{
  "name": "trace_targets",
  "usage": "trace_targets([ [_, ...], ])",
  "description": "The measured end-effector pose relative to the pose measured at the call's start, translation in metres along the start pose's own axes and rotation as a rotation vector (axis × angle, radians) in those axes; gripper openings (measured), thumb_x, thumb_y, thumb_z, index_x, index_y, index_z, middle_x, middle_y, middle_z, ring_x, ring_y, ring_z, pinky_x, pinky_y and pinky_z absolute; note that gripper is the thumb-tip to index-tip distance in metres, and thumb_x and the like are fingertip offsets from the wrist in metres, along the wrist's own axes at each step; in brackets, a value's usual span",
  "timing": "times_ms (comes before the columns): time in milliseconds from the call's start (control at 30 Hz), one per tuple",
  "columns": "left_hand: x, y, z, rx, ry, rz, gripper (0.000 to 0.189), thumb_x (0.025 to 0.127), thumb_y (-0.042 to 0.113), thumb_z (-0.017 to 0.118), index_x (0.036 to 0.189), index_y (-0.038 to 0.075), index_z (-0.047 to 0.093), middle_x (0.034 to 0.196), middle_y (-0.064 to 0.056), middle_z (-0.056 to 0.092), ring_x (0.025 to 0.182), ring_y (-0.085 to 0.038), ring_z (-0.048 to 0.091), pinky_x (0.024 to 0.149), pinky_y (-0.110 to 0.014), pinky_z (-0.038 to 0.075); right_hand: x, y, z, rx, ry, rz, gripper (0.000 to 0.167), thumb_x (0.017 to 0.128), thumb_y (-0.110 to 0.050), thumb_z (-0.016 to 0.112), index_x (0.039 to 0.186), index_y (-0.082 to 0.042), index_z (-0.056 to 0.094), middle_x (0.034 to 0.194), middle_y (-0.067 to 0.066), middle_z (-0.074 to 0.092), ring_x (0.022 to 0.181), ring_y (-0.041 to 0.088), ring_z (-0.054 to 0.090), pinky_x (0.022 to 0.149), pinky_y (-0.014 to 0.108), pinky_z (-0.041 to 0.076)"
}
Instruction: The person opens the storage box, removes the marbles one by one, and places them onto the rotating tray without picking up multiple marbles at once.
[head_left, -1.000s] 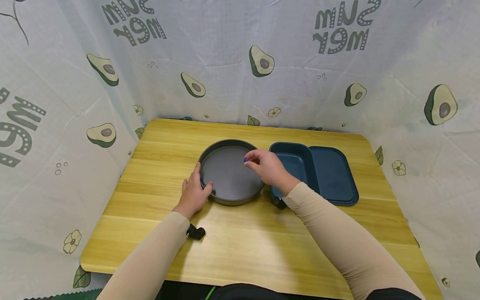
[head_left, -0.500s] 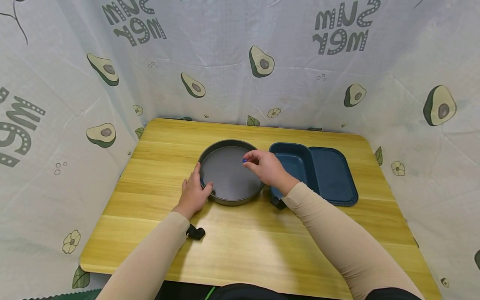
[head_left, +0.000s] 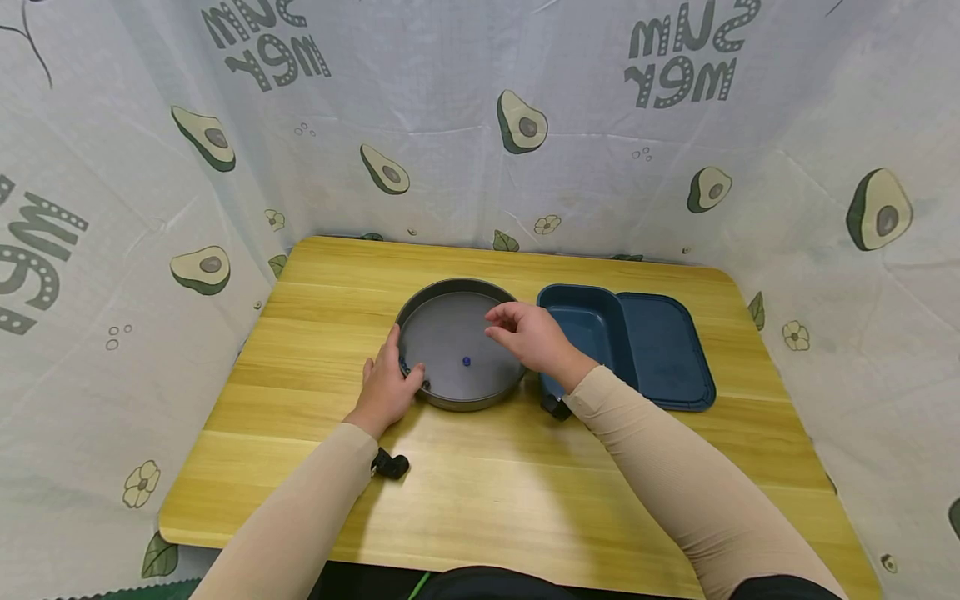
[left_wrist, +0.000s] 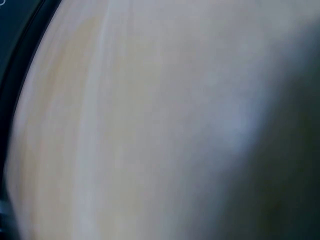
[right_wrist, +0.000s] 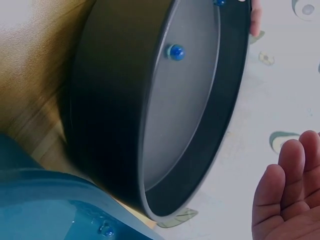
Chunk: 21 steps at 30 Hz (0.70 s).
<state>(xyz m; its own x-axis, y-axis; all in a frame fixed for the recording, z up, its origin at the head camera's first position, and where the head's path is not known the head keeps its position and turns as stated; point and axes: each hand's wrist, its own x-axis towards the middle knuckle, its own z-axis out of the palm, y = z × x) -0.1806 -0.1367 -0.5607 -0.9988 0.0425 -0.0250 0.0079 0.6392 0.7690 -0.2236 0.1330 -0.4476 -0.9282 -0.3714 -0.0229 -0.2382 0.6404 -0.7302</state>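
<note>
A round dark grey baking pan [head_left: 465, 392] stands on the table. My left hand [head_left: 386, 390] holds its left rim, thumb over the inside edge. One blue marble [head_left: 467, 362] lies on the pan's floor, right of the left hand; it also shows in the right wrist view as a blue marble [right_wrist: 176, 52]. Small dark beads or marbles [head_left: 426, 385] sit along the pan wall by the left thumb. Over the pan's right rim hovers my right hand [head_left: 534, 335], fingers loosely bent, holding nothing. The left wrist view is a blur.
Right of the pan stands a deep blue container [head_left: 585, 321], with a marble [right_wrist: 107, 230] inside it. A flat blue lid or tray [head_left: 667, 354] lies beside the container. The wooden table [head_left: 480, 483] has a printed curtain [head_left: 450, 117] behind it.
The blue marble was pinched between my right fingertips; it has been let go and now lies on the pan floor, lower left of them. Both hands have stayed nearly in place.
</note>
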Motion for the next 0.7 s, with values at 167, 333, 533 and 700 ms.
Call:
trace_targets([
  [167, 0.001, 0.000, 0.000, 0.007, 0.004, -0.005, 0.089, 0.105, 0.040, 0.055, 0.171, 0.021, 0.000, 0.177, -0.012, 0.018, 0.163, -0.033, 0.023, 0.130, -0.065, -0.001, 0.000, 0.004, 0.002, 0.014, -0.002, 0.000, 0.027, 0.102, -0.018, 0.070, 0.126, -0.006, 0.072, 0.109, 0.008, 0.073, 0.093, 0.023, 0.063, 0.082, 0.036, 0.056],
  [333, 0.001, -0.001, 0.001, 0.009, 0.006, -0.003, 0.089, 0.105, 0.040, 0.056, 0.172, 0.020, 0.000, 0.176, -0.013, 0.019, 0.162, -0.033, 0.024, 0.130, -0.064, -0.001, 0.000, 0.004, 0.000, 0.027, -0.001, 0.004, 0.027, 0.103, -0.019, 0.070, 0.127, -0.006, 0.072, 0.110, 0.008, 0.073, 0.095, 0.023, 0.064, 0.083, 0.037, 0.056],
  [533, 0.001, -0.001, 0.001, 0.005, 0.009, -0.001, 0.089, 0.105, 0.040, 0.056, 0.172, 0.020, 0.000, 0.177, -0.012, 0.019, 0.162, -0.033, 0.024, 0.130, -0.064, -0.001, 0.000, 0.003, -0.010, 0.027, 0.023, 0.036, 0.025, 0.103, -0.020, 0.070, 0.125, -0.009, 0.072, 0.113, 0.009, 0.073, 0.099, 0.025, 0.065, 0.085, 0.039, 0.057],
  [700, 0.000, -0.001, 0.001, 0.005, 0.009, 0.000, 0.089, 0.105, 0.040, 0.056, 0.172, 0.020, 0.000, 0.177, -0.012, 0.019, 0.163, -0.033, 0.023, 0.130, -0.064, -0.001, 0.003, 0.013, -0.023, -0.056, 0.046, 0.077, 0.028, 0.104, -0.022, 0.068, 0.128, -0.008, 0.071, 0.115, 0.011, 0.071, 0.101, 0.027, 0.064, 0.084, 0.041, 0.057],
])
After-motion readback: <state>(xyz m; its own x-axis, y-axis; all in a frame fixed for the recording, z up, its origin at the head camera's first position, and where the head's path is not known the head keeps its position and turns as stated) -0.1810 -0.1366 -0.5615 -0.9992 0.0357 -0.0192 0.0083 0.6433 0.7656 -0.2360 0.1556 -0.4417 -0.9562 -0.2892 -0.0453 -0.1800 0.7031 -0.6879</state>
